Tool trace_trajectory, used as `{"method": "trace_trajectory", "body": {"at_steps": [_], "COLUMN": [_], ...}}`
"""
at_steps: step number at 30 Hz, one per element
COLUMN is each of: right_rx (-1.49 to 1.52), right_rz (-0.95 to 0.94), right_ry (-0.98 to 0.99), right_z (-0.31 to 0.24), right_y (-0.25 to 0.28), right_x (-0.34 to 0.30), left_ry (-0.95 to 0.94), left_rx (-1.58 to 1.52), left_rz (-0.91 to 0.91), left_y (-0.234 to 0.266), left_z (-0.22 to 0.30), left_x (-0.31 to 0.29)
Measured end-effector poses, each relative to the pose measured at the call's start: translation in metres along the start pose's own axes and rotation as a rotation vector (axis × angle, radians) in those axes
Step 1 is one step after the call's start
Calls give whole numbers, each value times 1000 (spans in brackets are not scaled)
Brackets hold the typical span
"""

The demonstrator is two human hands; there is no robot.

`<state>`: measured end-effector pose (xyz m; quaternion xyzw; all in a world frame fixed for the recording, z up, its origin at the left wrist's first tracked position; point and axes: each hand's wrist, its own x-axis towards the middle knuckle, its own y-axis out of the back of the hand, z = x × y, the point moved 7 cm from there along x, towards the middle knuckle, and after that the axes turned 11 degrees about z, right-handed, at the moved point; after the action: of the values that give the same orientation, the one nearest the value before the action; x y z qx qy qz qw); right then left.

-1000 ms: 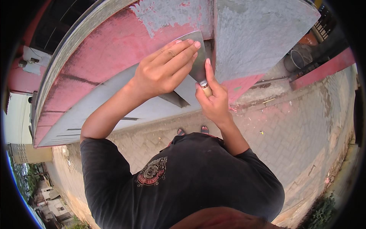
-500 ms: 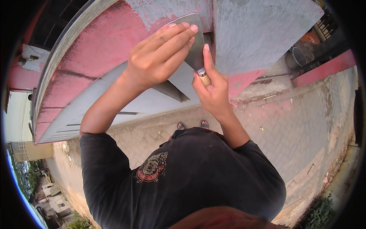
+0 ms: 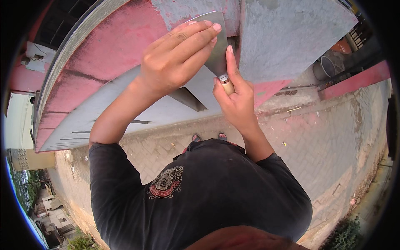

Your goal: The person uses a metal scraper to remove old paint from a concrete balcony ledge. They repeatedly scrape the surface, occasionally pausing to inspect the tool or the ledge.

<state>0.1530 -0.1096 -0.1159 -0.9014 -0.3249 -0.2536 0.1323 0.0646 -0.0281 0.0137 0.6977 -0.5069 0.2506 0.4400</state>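
Observation:
A wide-bladed scraper [image 3: 220, 56] with a short pale handle is held up against the wall, its broad edge on a grey patch [image 3: 177, 9] beside the pink paint [image 3: 121, 39]. My right hand [image 3: 237, 98] is closed round the handle, the thumb lying up along the blade's side. Across the metal blade press the fingers of my left hand [image 3: 173, 58], held close together and covering much of its left side. The left thumb is hidden. Just right of the blade, a dark gap [image 3: 233, 43] shows next to a projecting grey panel [image 3: 287, 37].
Below the pink band is a pale grey wall face with a slanted dark slot [image 3: 187, 99]. A bucket [image 3: 323, 68] stands at the right, behind a low pink wall [image 3: 358, 81]. My sandalled feet [image 3: 222, 136] are on paving [image 3: 308, 158] at the wall's foot.
The view has shifted slightly, so the wall appears farther right. Both hands and the scraper sit a little higher against the wall; their hold is the same.

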Motion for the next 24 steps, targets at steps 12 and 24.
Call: {"method": "trace_trajectory", "body": {"at_steps": [12, 24], "right_rx": [10, 70], "right_rz": [-45, -54], "right_ry": [25, -55], "right_z": [-12, -15], "right_y": [0, 1], "right_x": [-1, 9], "left_ry": [10, -45], "left_rx": [-16, -43], "left_rz": [-59, 4], "left_y": [3, 1], "left_z": [0, -7], "left_x": [6, 22]}}
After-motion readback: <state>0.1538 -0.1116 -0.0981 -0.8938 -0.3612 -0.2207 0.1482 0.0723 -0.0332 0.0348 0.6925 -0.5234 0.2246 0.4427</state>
